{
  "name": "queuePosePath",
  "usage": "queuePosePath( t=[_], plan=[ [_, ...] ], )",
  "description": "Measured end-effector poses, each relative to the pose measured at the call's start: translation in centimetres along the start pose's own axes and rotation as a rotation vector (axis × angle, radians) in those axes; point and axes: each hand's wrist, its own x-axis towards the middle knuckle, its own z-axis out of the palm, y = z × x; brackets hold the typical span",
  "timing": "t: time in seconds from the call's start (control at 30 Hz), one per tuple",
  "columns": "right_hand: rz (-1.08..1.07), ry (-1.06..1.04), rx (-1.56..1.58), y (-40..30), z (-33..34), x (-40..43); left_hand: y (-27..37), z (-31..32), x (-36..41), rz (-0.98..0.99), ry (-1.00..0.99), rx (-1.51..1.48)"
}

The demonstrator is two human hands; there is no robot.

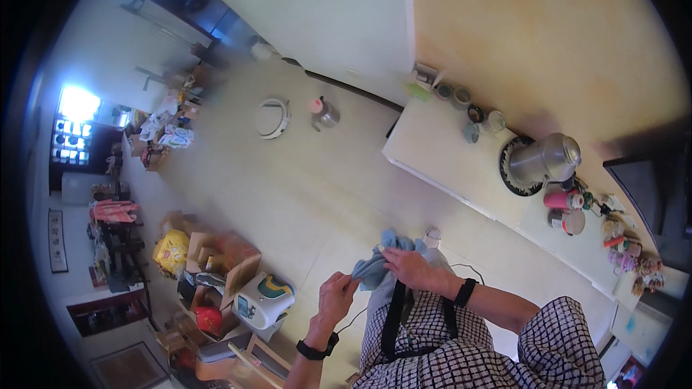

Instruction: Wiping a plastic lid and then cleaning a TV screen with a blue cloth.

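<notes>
A crumpled blue-grey cloth (372,269) hangs between my two hands in front of my body. My left hand (336,294) pinches its left end between thumb and fingers. Over the upper right part of the cloth lies my right hand (408,266), gripping it with the fingers pointing left. Black bands circle both wrists. Below the cloth, the front of my checked garment (432,329) and a black strap show. One shoe (432,237) is visible just past the cloth.
On the right runs a white cabinet (448,151) bearing jars, a metal urn (543,159) and a pink bottle (562,200). A robot vacuum (273,119) and a vacuum jug (326,113) stand on the tiled floor. Open cardboard boxes (246,267) and a white-and-green case (265,302) are at left.
</notes>
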Motion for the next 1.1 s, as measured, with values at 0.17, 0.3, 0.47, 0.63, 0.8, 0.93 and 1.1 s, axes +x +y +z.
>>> queuePosePath(
  t=[0.17,0.3,0.47,0.63,0.8,0.93,1.1],
  plan=[
    [-0.135,-0.148,0.013,-1.4,-1.5,0.9,2.7,-3.8,-1.5,-0.266,0.172,-0.519],
    [-0.114,-0.035,0.122,-3.1,-1.0,1.3,1.7,-4.6,-2.0,-0.225,0.365,-0.797],
    [0.013,-0.115,0.101,-2.8,0.6,0.4,0.3,-6.9,-2.6,-0.345,0.265,-0.489],
    [0.02,-0.072,0.217,-8.7,2.9,3.2,-0.1,-11.1,-2.8,-0.171,0.241,-0.739],
    [-0.204,-0.093,0.186,-10.4,7.7,7.4,1.1,-15.9,-3.7,-0.124,0.099,-0.933],
    [-0.315,0.015,0.314,-9.7,10.0,9.6,-2.3,-17.2,-4.2,-0.191,-0.069,-0.92],
    [-0.179,0.022,0.095,-8.7,9.0,11.2,-6.4,-18.1,-4.2,-0.202,0.128,-0.873]
  ],
)
